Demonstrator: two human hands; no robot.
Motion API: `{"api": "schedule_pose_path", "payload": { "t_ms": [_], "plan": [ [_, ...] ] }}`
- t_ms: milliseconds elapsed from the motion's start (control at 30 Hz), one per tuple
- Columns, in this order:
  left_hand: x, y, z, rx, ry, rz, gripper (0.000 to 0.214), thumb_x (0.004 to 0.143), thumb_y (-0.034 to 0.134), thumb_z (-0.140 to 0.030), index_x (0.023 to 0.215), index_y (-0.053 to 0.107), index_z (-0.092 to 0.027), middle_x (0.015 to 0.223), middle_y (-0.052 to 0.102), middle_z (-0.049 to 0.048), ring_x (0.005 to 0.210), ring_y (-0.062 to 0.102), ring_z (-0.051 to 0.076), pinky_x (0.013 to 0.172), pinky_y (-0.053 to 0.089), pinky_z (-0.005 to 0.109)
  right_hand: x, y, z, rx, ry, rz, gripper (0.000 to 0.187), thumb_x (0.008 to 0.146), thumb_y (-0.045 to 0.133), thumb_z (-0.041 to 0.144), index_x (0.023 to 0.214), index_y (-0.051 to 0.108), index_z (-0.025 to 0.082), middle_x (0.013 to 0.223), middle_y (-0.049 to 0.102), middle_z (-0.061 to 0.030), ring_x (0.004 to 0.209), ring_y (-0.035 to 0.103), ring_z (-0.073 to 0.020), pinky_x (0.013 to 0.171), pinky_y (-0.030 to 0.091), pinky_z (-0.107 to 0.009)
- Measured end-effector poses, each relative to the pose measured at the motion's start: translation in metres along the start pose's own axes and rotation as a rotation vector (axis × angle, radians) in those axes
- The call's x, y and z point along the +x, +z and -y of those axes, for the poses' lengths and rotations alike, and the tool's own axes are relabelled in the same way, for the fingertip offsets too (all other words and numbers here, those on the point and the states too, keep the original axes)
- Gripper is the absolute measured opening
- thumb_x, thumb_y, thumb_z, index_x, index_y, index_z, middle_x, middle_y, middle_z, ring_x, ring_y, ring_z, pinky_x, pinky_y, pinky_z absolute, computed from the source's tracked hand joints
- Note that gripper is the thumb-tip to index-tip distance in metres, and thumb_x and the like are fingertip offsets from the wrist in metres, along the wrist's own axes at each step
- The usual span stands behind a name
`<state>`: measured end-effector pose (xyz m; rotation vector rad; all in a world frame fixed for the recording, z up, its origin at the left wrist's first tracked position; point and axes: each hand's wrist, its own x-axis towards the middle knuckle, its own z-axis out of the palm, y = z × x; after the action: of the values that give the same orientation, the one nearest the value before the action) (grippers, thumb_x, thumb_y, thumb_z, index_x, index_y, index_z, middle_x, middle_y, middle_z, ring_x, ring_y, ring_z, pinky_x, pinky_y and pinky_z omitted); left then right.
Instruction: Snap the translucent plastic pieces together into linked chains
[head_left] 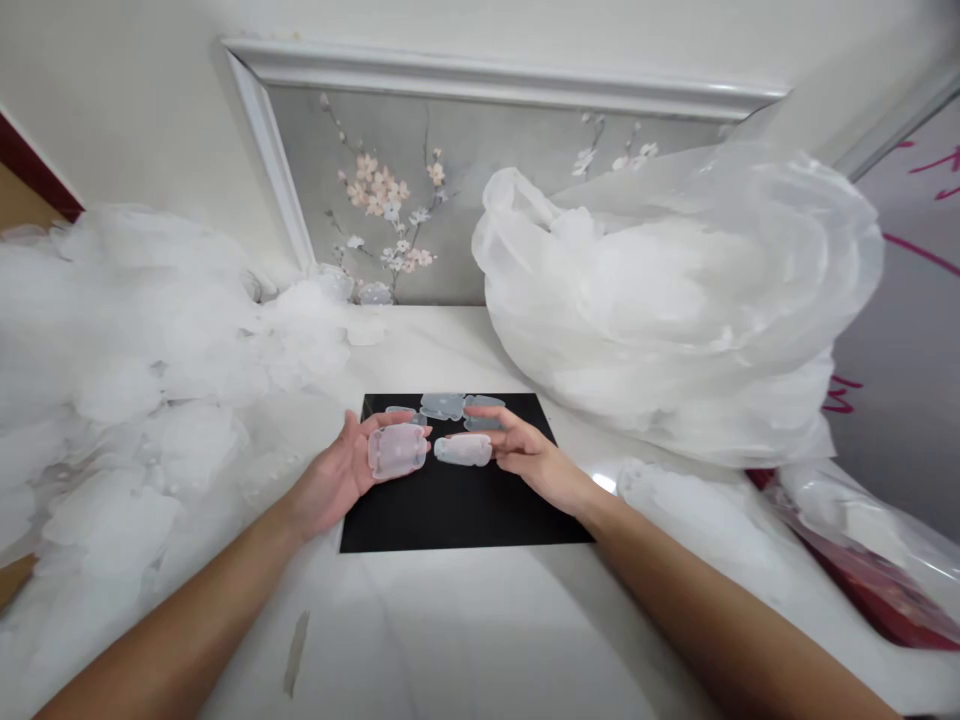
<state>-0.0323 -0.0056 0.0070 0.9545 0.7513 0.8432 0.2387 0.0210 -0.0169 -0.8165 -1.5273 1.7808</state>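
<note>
My left hand [341, 485] is palm up with a translucent, notched-edge plastic piece [397, 452] lying across its fingers. Between the fingers of my right hand [536, 460] is a second piece of the same kind, a clear plastic piece [463, 450], tilted so that it looks narrower. Both hands are over a black mat [465, 515]. Behind them, along the mat's far edge, lie a bluish clear piece [442, 405] and another clear piece [484, 412], the latter partly covered by my right fingers. A further one [405, 413] is mostly hidden behind my left fingers.
A large heap of translucent pieces [172, 320] covers the table's left side. At the back right stands a bulging clear plastic bag [675, 290]. More pieces [697, 510] lie beside my right forearm, near a red tray [862, 580] under plastic. A framed flower picture [390, 200] is behind.
</note>
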Motion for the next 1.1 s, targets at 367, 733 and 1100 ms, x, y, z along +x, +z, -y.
{"api": "schedule_pose_path", "payload": {
  "t_ms": [367,733,1100],
  "plan": [
    [-0.002,-0.009,-0.008,0.847,0.155,-0.218,0.04,0.091,0.048,-0.055,0.099,0.074,-0.025,0.109,0.073,0.0056,0.108,0.063,0.026,0.099,0.045,0.042,0.001,-0.028,-0.004,-0.598,-0.157,-0.315,0.025,0.086,0.049,0.023,0.108,0.062,0.024,0.114,0.068,-0.0064,0.105,0.063,-0.0224,0.095,0.047,-0.044],
    [0.017,-0.023,0.008,1.256,0.304,-0.466,0.022,0.087,0.049,-0.032,0.098,0.066,-0.023,0.106,0.065,0.0051,0.096,0.062,0.021,0.088,0.05,0.036,0.034,-0.034,-0.032,-1.122,-0.277,-0.499,0.021,0.091,0.056,0.03,0.1,0.074,0.022,0.11,0.065,-0.0108,0.102,0.056,-0.0279,0.096,0.045,-0.048],
    [0.015,-0.022,0.007,1.289,0.395,-0.518,0.021,0.087,0.049,-0.028,0.094,0.068,-0.023,0.109,0.064,0.0067,0.105,0.061,0.024,0.094,0.05,0.041,0.046,-0.019,-0.013,-1.306,-0.157,-0.486,0.01,0.086,0.06,0.018,0.081,0.069,0.02,0.094,0.069,-0.0079,0.091,0.056,-0.0259,0.084,0.039,-0.041]
  ]
}}
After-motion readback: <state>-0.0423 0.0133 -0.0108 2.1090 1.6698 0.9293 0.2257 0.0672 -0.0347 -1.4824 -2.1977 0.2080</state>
